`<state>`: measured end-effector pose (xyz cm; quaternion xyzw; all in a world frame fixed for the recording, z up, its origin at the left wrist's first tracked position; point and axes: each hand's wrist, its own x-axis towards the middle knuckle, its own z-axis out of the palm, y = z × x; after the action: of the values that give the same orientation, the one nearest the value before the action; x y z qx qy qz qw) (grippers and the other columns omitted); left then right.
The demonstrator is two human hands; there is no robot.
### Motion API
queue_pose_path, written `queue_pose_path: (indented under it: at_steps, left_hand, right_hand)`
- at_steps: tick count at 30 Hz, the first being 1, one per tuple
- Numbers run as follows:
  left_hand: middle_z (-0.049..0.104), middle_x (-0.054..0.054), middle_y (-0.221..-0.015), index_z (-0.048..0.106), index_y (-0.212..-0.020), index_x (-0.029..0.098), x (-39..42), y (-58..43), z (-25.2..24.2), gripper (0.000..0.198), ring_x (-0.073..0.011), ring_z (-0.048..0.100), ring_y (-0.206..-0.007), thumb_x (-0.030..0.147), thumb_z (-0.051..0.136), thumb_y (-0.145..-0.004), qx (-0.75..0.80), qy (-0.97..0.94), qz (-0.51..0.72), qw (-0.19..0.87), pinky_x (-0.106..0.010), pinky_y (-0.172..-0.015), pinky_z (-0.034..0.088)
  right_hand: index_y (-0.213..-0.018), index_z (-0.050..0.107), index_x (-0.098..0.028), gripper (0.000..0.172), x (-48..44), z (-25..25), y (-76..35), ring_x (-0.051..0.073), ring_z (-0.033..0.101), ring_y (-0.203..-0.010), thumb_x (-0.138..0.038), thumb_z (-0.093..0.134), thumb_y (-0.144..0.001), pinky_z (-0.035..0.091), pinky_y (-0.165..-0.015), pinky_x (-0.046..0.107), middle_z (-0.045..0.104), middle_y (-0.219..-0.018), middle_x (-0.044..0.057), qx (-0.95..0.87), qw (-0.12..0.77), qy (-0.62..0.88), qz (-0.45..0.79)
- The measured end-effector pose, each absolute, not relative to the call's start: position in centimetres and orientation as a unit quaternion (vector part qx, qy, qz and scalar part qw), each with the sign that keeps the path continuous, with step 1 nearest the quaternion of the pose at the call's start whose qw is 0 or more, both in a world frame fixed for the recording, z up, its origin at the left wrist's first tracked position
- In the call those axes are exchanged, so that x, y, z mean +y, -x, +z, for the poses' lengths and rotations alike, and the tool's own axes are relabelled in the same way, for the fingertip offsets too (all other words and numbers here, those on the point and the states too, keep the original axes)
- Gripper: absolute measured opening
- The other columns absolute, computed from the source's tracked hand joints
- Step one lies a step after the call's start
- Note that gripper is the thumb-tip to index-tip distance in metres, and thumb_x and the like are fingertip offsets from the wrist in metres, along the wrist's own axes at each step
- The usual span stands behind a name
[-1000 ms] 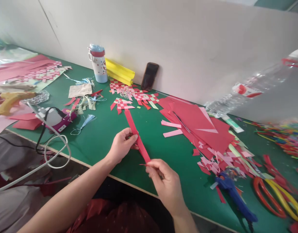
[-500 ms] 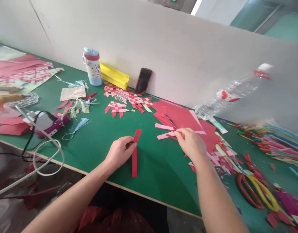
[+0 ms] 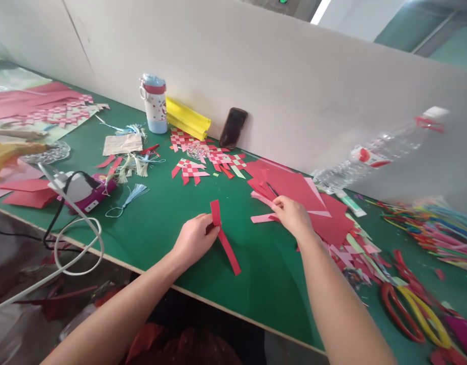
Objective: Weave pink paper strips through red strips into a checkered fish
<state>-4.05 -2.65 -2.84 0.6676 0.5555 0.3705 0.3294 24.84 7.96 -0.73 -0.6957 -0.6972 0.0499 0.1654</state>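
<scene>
My left hand (image 3: pixel 194 238) pinches a folded red paper strip (image 3: pixel 225 241) just above the green table (image 3: pixel 153 213); the strip's long end slants down toward the front edge. My right hand (image 3: pixel 291 215) reaches to the pile of red paper sheets (image 3: pixel 294 190), its fingers closed on a pink paper strip (image 3: pixel 262 218) lying at the pile's left edge. A second pink strip lies just above it.
Woven red-and-pink paper pieces (image 3: pixel 191 170) lie behind my hands, with a drink bottle (image 3: pixel 155 104), yellow folded paper (image 3: pixel 188 119) and a phone (image 3: pixel 233 128) at the wall. A purple tool with cables (image 3: pixel 85 190) sits left. Scissors (image 3: pixel 416 309), paper scraps and a tilted plastic bottle (image 3: pixel 374 152) are right.
My right hand let go of the red strip and moved right to the paper pile, closing on a pink strip. My left hand keeps the red strip, now folded and swung.
</scene>
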Motion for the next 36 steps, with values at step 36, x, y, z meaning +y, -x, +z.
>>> queue_pose_path:
  at_steps: [36]
  left_hand:
    - [0.066, 0.001, -0.068, 0.066, -0.084, 0.020, -3.1, 4.4, -3.1, 0.013, -0.0137, 0.063, -0.059, 0.025, 0.055, -0.084, 0.571, -0.640, 0.366, 0.362, -0.023, -0.058, 0.049]
  right_hand:
    - [-0.080, 0.054, -0.021, 0.026, -5.2, -3.6, -20.5, 0.019, 0.059, -0.082, -0.045, 0.053, -0.090, 0.054, -0.067, 0.030, 0.056, -0.095, 0.008, -0.663, 0.417, 0.602, 0.153]
